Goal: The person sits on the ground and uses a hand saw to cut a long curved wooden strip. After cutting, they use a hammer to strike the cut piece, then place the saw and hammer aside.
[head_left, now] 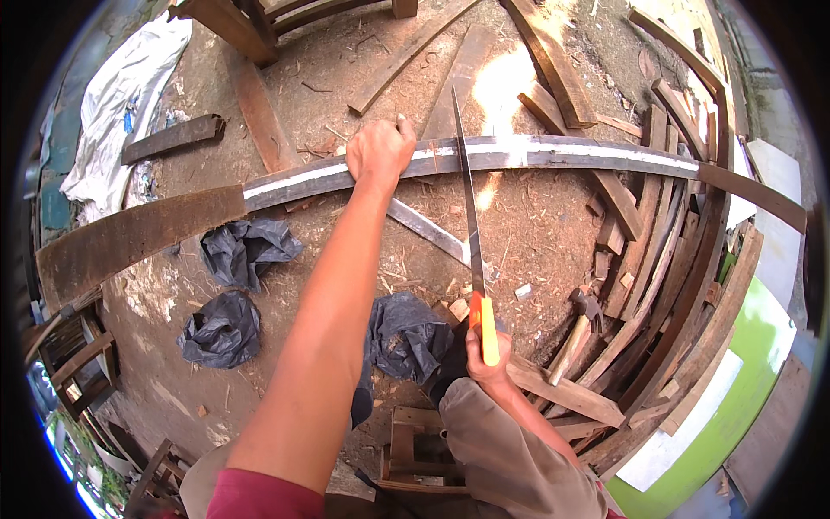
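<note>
A long wooden plank [328,180] with a white strip along it spans the view from left to right, bowed by the lens. My left hand [380,151] is closed on it, left of its middle, with the arm stretched out. In my right hand [490,365] is a handsaw [473,221], gripped by its orange and yellow handle near my knee. The saw's long blade points away from me and crosses the plank a little right of my left hand. Whether its teeth have cut into the wood cannot be made out.
Stacked timber [666,285] lies along the right, with a hammer [577,333] beside it. Crumpled black plastic bags [220,330] lie on the dirt floor. Loose boards [411,56] are scattered beyond the plank. A white cloth [121,112] lies at the far left.
</note>
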Demonstrator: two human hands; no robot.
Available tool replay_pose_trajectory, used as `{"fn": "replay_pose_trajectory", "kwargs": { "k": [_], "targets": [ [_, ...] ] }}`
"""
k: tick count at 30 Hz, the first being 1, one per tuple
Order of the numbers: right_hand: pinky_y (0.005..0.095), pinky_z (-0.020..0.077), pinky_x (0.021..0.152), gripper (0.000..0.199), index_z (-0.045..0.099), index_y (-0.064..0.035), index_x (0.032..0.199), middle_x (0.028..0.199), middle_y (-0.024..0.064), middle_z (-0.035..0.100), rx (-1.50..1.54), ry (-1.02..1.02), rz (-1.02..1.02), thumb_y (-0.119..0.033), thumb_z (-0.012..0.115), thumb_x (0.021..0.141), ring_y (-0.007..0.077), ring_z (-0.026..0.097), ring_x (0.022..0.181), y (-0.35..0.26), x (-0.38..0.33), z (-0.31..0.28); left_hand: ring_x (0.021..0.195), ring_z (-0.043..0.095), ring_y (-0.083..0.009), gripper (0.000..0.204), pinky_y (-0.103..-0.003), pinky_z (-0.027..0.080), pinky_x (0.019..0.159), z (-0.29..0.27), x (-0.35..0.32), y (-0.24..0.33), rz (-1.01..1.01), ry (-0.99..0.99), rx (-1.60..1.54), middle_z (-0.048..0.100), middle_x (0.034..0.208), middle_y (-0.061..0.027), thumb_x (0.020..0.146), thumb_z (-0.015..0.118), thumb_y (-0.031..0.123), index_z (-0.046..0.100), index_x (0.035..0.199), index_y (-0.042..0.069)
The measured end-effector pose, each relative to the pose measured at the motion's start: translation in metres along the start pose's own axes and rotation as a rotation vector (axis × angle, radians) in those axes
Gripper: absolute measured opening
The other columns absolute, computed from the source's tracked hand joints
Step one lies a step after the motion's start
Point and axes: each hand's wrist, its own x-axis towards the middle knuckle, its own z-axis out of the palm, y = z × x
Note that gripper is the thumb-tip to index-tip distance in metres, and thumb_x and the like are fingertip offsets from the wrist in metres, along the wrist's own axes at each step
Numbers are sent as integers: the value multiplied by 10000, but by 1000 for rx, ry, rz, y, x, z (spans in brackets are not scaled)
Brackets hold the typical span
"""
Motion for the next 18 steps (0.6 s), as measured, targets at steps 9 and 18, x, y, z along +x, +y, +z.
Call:
{"fn": "replay_pose_trajectory", "kwargs": {
  "k": [9,18],
  "targets": [
    [340,434,468,129,625,4,726,523,85,524,119,121,98,-36,660,844,189,554,444,4,115,25,855,728,-384,493,-451,556,815,1,3,7,-6,-4,14,732,857,-233,947,472,410,778,861,33],
    [355,473,483,59,636,7,743,603,132,578,-3,-12,-37,-1,581,762,284,594,478,5,12,-10,852,713,-423,547,-480,543,809,-7,5,-1,-58,-104,6,716,836,-262,933,512,485,767,867,6]
  ]
}}
